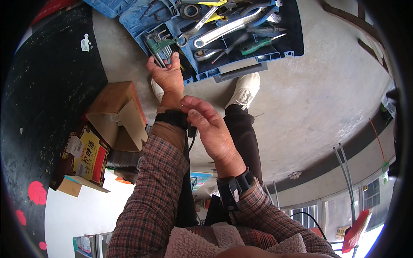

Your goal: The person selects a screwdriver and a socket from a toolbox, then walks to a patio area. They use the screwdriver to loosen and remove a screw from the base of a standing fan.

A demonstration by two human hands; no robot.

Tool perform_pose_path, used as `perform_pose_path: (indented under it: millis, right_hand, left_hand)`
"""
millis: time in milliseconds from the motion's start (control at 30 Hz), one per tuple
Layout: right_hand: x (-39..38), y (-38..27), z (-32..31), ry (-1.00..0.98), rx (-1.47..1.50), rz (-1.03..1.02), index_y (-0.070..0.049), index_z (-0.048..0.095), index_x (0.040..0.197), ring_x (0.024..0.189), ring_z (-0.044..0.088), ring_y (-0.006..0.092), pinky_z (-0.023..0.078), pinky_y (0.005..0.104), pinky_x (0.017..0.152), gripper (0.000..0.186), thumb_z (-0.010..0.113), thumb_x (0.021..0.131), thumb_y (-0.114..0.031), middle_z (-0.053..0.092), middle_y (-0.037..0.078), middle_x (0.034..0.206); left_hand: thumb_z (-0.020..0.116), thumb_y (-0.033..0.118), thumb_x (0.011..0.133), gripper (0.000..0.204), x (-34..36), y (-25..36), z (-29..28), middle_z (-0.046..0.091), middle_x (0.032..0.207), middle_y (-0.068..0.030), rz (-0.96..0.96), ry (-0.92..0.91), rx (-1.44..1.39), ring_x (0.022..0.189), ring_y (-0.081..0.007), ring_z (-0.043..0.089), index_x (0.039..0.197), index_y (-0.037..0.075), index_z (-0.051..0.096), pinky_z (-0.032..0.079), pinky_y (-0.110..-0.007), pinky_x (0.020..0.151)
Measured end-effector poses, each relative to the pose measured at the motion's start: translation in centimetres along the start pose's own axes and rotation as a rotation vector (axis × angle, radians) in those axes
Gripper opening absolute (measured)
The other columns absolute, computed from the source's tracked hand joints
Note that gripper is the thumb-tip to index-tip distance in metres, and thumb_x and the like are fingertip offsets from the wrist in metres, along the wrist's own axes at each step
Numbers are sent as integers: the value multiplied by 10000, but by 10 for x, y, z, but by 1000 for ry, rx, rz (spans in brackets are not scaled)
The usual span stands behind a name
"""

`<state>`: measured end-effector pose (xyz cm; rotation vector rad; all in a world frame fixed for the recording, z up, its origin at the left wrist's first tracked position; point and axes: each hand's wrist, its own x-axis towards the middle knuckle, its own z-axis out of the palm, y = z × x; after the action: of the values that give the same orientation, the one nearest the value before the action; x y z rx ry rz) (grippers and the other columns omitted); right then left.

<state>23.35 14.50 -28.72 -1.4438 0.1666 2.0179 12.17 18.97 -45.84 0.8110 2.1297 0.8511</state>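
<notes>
My left hand [168,78] reaches to the near left corner of a blue toolbox [202,76]. Its thumb and fingers close around the lower ends of a hex key set [161,45], several metal keys in a green holder. My right hand [211,131] is beside my left wrist, thumb and fingers curled together. Whether something small sits in its fingertips I cannot make out. In the box, right of the hex keys, lie a large chrome wrench [228,28], a smaller wrench [198,25], a ratchet [206,53] and a green-handled screwdriver [260,45].
The toolbox lies open on the grey concrete floor [297,107], in front of my white shoes [246,90]. To my left stand an open cardboard box [112,99] and a yellow-and-red carton [91,155]. A black board [51,86] runs along the left; wooden legs [350,16] stand far right.
</notes>
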Motion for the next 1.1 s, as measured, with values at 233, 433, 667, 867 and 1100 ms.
perform_pose_path:
  millis: [233,433,667,867,1100]
  right_hand:
    - [-1,-1,0,-4,34,12,-55,533,1237,1089,538,137,414,270,895,321,502,938,-166,587,42,1192]
    - [0,1,-1,-10,35,14,-53,531,1237,1087,540,141,415,266,896,320,503,936,-160,589,51,1188]
    - [1,1,-2,-4,74,-2,-38,532,1231,1086,540,140,413,264,899,320,504,932,-148,590,53,1186]
    - [-1,-4,-2,12,77,11,-41,532,1233,1083,541,136,414,266,899,320,504,932,-146,587,53,1187]
    - [-1,-5,-2,14,97,8,-38,531,1234,1077,545,139,416,269,896,322,504,933,-150,586,55,1189]
  left_hand:
    - [640,29,812,378,8,-13,-15,578,940,-107,0,28,15,771,-139,575,1107,-28,410,482,-287,665]
    - [571,39,844,344,6,-17,-17,605,894,-151,255,-53,227,741,-234,616,1134,-32,401,505,-366,685]
    - [530,52,842,461,8,-7,5,519,1146,-273,96,-7,615,1000,-424,562,1261,-1,344,460,-453,846]
    - [538,19,824,512,-1,1,4,508,1180,-260,237,-8,369,1034,-425,543,1304,20,359,459,-445,861]
    - [564,85,823,545,-15,10,-1,522,1143,-203,188,-36,683,991,-381,570,1333,110,372,480,-456,811]
